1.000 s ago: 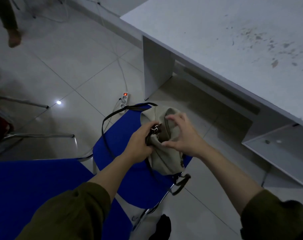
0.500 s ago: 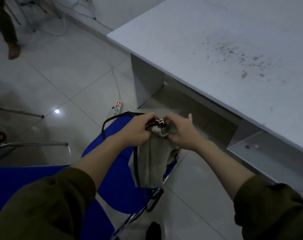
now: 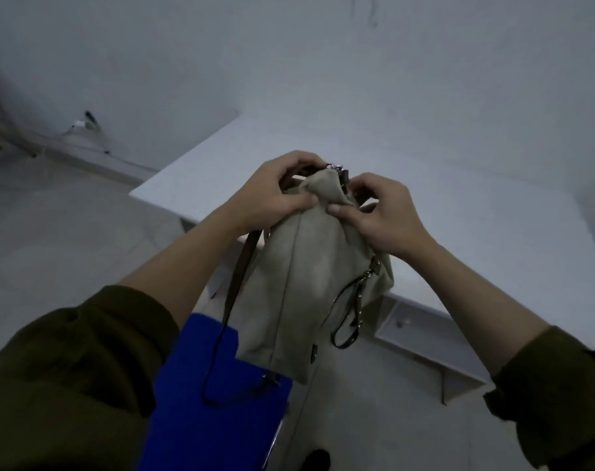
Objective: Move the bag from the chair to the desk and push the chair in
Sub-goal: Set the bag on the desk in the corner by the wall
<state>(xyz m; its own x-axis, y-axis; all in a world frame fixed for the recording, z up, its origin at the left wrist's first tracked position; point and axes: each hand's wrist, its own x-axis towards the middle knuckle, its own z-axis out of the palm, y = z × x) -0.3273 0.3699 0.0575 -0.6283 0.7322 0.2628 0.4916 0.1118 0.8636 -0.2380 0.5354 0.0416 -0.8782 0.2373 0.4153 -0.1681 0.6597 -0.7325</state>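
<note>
A beige fabric bag (image 3: 306,277) with dark straps hangs in the air, held by its gathered top. My left hand (image 3: 272,195) grips the top from the left and my right hand (image 3: 381,215) pinches it from the right. The bag hangs clear of the blue chair seat (image 3: 207,402) below it, with one long strap drooping down onto the seat. The white desk (image 3: 459,205) lies just beyond the bag, its front edge level with the bag's middle.
A wall rises behind the desk. An open shelf compartment (image 3: 422,341) sits under the desk at right. Cables and a plug (image 3: 85,124) lie along the skirting at far left. Pale tiled floor (image 3: 68,226) spreads to the left of the desk.
Both hands have lifted the bag off the chair seat and raised it toward the desk. The view has tilted up, so the wall now fills the top.
</note>
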